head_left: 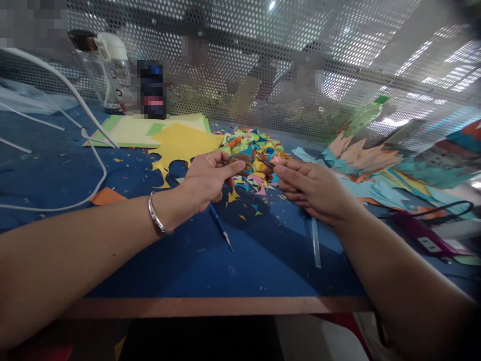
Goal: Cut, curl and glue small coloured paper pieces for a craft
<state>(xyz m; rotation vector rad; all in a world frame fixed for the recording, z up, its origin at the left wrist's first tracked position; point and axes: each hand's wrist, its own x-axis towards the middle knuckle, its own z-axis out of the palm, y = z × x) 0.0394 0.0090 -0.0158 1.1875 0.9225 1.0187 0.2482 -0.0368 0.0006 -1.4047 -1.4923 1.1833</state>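
The counter's (210,306) wooden edge runs nearest, with blue cover beyond it. A bracelet (157,216) circles the left wrist. Between the forearms lie a blue pen (221,226) and, by the right wrist, a clear strip (314,241).

The left hand (206,184) has its grip closed, thumb and forefinger pinching a small brown piece (243,160) held above the counter. The right hand (313,191) faces it just beside, fingers curled, its grip nipped tight on a thin sliver (264,161) that reaches toward the brown piece; what the sliver is cannot be told.

Behind the hands sits a scrap pile (252,143), with a yellow sheet (184,142) to its left and cut shapes (363,156) to its right. A cable (98,165) loops at far left. Farthest back, a bottle (108,70) stands against the mesh (338,60).
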